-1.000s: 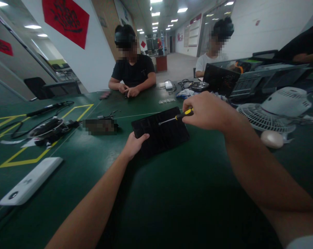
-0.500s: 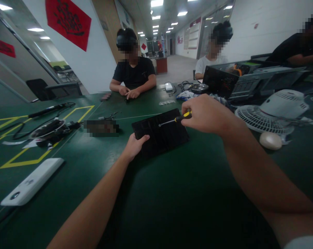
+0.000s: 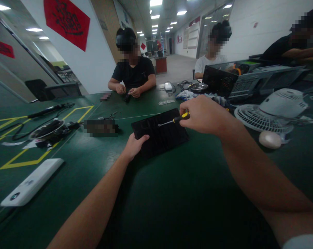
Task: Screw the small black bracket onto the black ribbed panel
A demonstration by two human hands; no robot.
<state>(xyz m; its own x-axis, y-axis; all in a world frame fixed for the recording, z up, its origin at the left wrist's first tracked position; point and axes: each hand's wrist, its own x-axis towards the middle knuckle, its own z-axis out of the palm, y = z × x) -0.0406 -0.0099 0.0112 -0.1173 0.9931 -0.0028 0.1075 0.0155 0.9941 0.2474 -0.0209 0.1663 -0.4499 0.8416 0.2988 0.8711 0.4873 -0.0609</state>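
A flat, black rectangular panel or case (image 3: 163, 138) lies at a slant on the green table in front of me; its exact kind is too dark to make out. My left hand (image 3: 136, 144) grips its left edge, thumb on top and the other fingers hidden beneath or behind. In my right hand (image 3: 199, 114) is a screwdriver (image 3: 169, 122) with a yellow and black handle, held between closed fingers. Its thin shaft points left and slightly down, and the tip is over the panel's upper middle. Whether the tip touches a screw cannot be seen.
A white power strip (image 3: 32, 182) lies at left, near cables and a black corded device (image 3: 49, 129). To the right are a white fan (image 3: 281, 107), a pale rounded object (image 3: 270, 139) and an open computer case (image 3: 244, 83). A co-worker (image 3: 134, 74) sits across the table (image 3: 172, 200).
My right hand and the screwdriver have shifted very slightly left. My left hand keeps its grip on the panel. Across the table, the co-worker's hands have moved apart around a small dark object.
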